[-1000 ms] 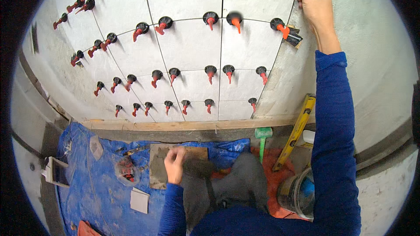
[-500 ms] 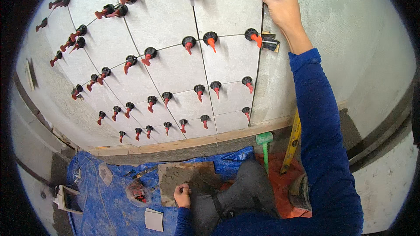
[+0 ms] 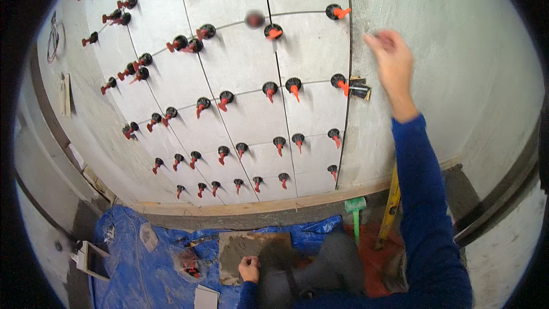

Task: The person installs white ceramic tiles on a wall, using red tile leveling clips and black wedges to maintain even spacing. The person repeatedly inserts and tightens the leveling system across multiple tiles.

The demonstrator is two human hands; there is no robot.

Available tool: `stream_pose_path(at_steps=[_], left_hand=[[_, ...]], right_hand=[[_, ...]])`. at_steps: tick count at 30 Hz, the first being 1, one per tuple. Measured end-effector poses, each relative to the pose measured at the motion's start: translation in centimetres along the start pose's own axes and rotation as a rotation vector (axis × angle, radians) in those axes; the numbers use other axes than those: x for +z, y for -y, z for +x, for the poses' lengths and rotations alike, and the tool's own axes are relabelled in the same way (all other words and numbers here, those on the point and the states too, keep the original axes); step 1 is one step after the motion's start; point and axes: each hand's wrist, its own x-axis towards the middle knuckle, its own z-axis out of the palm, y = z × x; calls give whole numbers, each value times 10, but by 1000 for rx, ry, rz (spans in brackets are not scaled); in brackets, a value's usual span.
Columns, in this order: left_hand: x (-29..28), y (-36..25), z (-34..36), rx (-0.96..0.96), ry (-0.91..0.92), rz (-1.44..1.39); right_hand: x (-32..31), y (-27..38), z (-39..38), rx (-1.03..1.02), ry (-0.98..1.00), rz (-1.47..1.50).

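Note:
A wall of large pale grey tiles (image 3: pixel 311 48) rises ahead of me. Black round tile levelling clips (image 3: pixel 293 86) with red or orange handles sit along the joints. My right hand (image 3: pixel 393 63) hangs just right of the tiles' right edge, in front of bare wall and apart from the tiles. Its fingers are curled and thumb and forefinger pinched; blur hides whatever may be between them. Low down, my left hand (image 3: pixel 249 269) is closed beside a mortar-smeared board (image 3: pixel 229 252). Its curled fingers hide anything held.
A blue tarpaulin (image 3: pixel 137 263) covers floor at left, with a clear bag of red pieces (image 3: pixel 190 264) and small tiles (image 3: pixel 206 297). A green mallet (image 3: pixel 355 209) and a yellow spirit level (image 3: pixel 390 212) lean at right. Timber (image 3: pixel 240 206) runs under the tiles.
My right hand has drawn back to the right, off the tiles' edge. The view has shifted upward, so the tiles sit lower in the picture. My left hand stays closed by the board.

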Motion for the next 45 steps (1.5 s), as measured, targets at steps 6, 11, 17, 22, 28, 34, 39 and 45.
stream_pose_path(at_steps=[6, 11, 17, 22, 28, 34, 39, 45], left_hand=[[-4, 3, -2, -125, -56, -22], [-8, 10, 1, -164, -11, 56], [-1, 3, 3, -152, 29, 95], [9, -3, 0, -97, 4, 137], [4, -19, -14, -156, 27, 205], [8, -26, -16, -108, -2, 179], [15, -31, -13, -103, 26, 284], [19, -32, -10, -19, 6, 254]], right_hand=[[-191, -63, -202, 469, -262, -287], [-364, -75, -400, 870, 3, -887], [-461, -139, -498, 1150, 1283, -1093], [-424, -171, -536, 1265, 1400, -1066], [-344, -164, -563, 1285, 1178, -1058], [-319, -156, -585, 1324, 1078, -1025], [-318, -149, -598, 1360, 1015, -1029], [-349, -145, -598, 1374, 979, -1085]])
